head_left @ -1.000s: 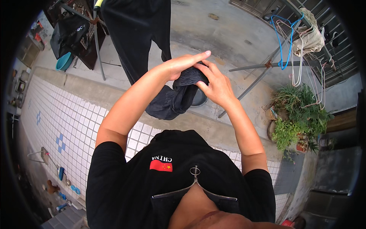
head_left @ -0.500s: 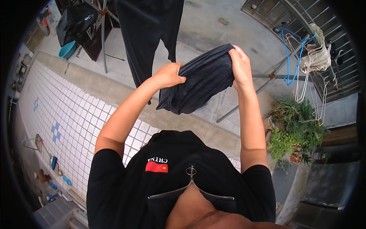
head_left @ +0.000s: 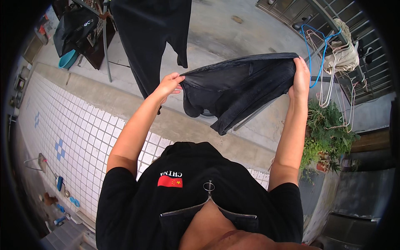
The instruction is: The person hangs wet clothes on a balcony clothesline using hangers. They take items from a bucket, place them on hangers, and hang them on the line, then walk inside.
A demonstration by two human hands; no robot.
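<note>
Head view, and from the left I find the left hand point(head_left: 170, 85) pinching one top corner of a dark garment point(head_left: 260, 81), thumb tip on the cloth and other fingers curled beneath. The garment hangs in the air between the two hands, its upper edge drawn out in a shallow arch, the rest dropping in loose folds. At the far end the right hand point(head_left: 300, 77) grips the opposite corner, thumb near the top edge.

I expect this cloth to be light, limp and soft, with no stiffness to carry its own shape; nothing about it looks fragile. I can't tell whether it is damp, which would add weight. The upper edge looks like the firmest part, so I'd keep hold there, one corner per hand; the thin middle would only bunch up.

Now for what I can't make out, again from the left. Black trousers point(head_left: 143, 37) run out of the picture at the top, so I can't see how they hang. Under the garment a round object point(head_left: 207, 112) is mostly covered, and I can't name it. Dark folds on dark cloth leave the garment's kind and its inside face uncertain. Lastly, most of the right hand's fingers are hidden from me.
</note>
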